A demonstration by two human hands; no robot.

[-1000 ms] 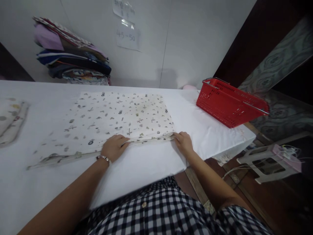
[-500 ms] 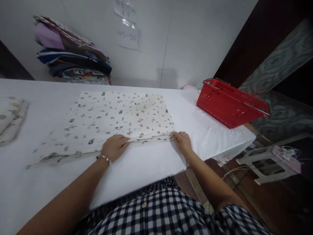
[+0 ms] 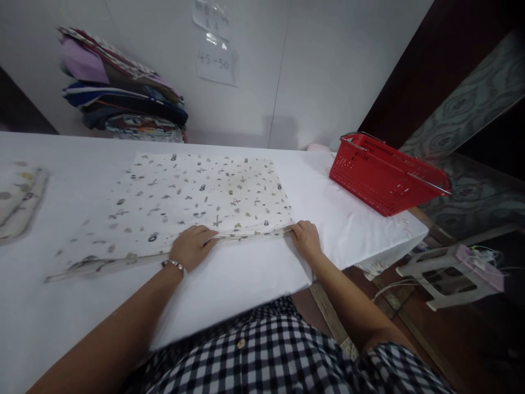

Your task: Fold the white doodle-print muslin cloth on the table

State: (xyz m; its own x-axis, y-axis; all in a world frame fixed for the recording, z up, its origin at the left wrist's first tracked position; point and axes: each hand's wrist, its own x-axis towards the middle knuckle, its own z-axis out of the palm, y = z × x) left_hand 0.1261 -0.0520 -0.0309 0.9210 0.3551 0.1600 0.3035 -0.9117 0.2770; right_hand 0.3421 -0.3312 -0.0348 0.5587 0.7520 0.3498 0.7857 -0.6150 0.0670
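Observation:
A white cloth with a small scattered print (image 3: 213,191) lies spread on the white-covered table, its near edge layered in folds. My left hand (image 3: 192,247) is closed on that near edge around its middle, fingers curled over the fabric. At the near right corner, my right hand (image 3: 305,239) pinches the same edge between thumb and fingers. The edge between the hands runs nearly straight. Left of my left hand, the folded edge continues to a pointed corner on the table.
A red shopping basket (image 3: 389,175) stands at the table's right end. Another folded printed cloth (image 3: 20,202) lies at the far left. Stacked folded fabrics (image 3: 123,93) rest against the back wall. A stool (image 3: 451,276) with cables stands on the floor at right.
Both hands stay almost where they were on the near edge. The folded edge between them looks slightly flatter and tighter.

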